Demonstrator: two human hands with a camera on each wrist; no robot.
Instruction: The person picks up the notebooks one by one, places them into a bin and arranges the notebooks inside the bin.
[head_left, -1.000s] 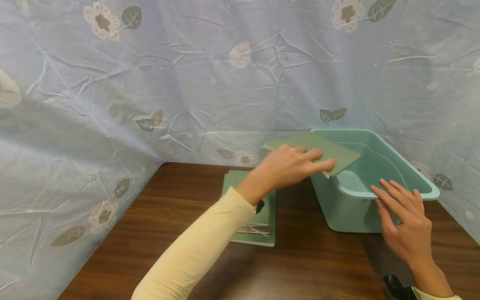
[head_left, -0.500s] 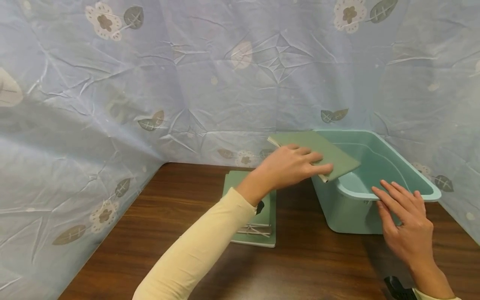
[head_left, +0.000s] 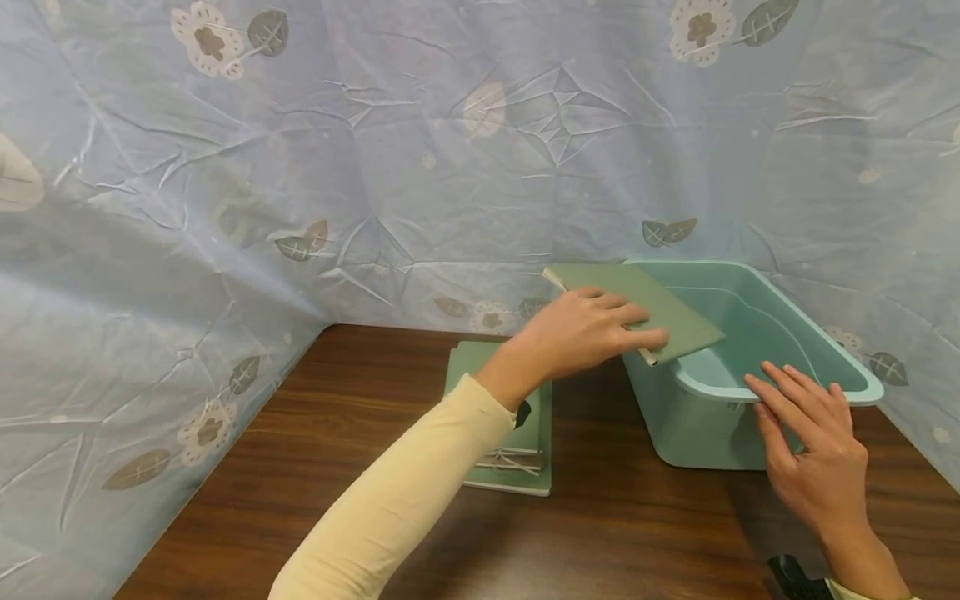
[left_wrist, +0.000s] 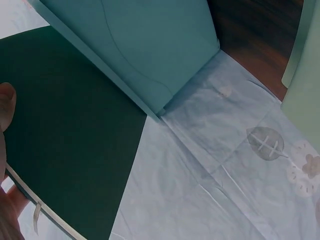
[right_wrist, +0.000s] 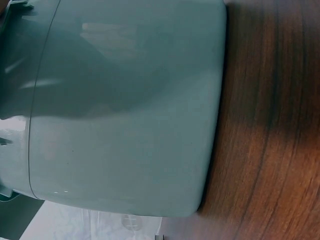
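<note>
My left hand (head_left: 581,329) grips a thin green notebook (head_left: 652,304) by its pale-paged edge, thumb on one cover and fingers on the other. Tilted, the notebook reaches over the left rim of a teal plastic bin (head_left: 712,433), one corner above the opening. From the left wrist, its underside (left_wrist: 80,130) looks dark green and overlaps the bin's rim, with a short ribbon at the page edge. My right hand (head_left: 813,450) rests on the bin's front rim, fingers fairly straight. The right wrist view shows mostly the bin's outer wall (right_wrist: 125,135).
Several green notebooks (head_left: 536,479) lie stacked on the dark wooden table (head_left: 622,533), left of the bin and partly behind my left forearm. The top one has a string bow and a black mark. A floral cloth (head_left: 450,167) hangs behind and at both sides.
The notebook's far left corner has shifted a little rightward and its tilt has changed slightly in my left hand. My right hand stays on the bin's rim.
</note>
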